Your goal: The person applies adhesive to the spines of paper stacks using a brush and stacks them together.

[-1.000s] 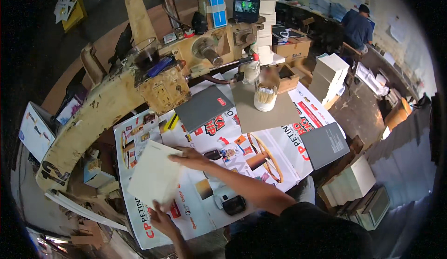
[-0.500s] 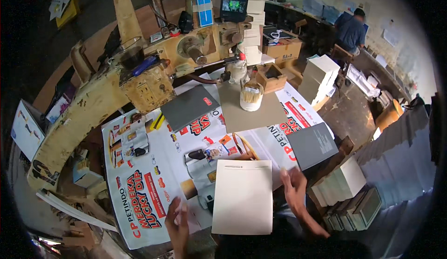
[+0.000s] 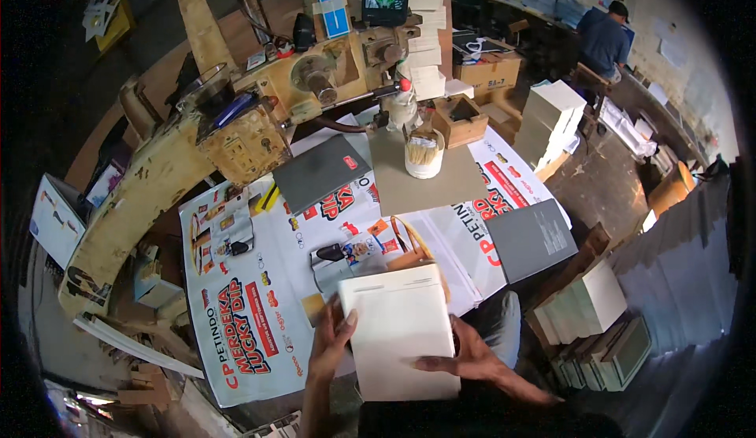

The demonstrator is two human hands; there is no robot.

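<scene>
A thick block of cream-coloured pages (image 3: 400,332), like an uncovered book, is right in front of me, low in the picture. My left hand (image 3: 332,335) grips its left edge, the thumb lying over the top sheet. From the other side my right hand (image 3: 471,353) holds the right edge, thumb across the page and fingers round the side. Beyond it lie a dark grey book cover (image 3: 321,172) and, to the right, another grey cover (image 3: 534,239). A white tub (image 3: 424,164) with a brush (image 3: 425,145) in it stands on a grey-brown board (image 3: 386,190).
Printed poster sheets (image 3: 272,280) cover the table. A worn metal machine (image 3: 142,178) arches along the left and back. Near the tub is a wooden box (image 3: 460,121). Stacked page blocks (image 3: 579,304) and books (image 3: 622,359) flank me at right. A person (image 3: 605,40) sits far off.
Both hands have closed in from beside the page block and now grip its two edges. The block has tilted, its top end shifting left and upward.
</scene>
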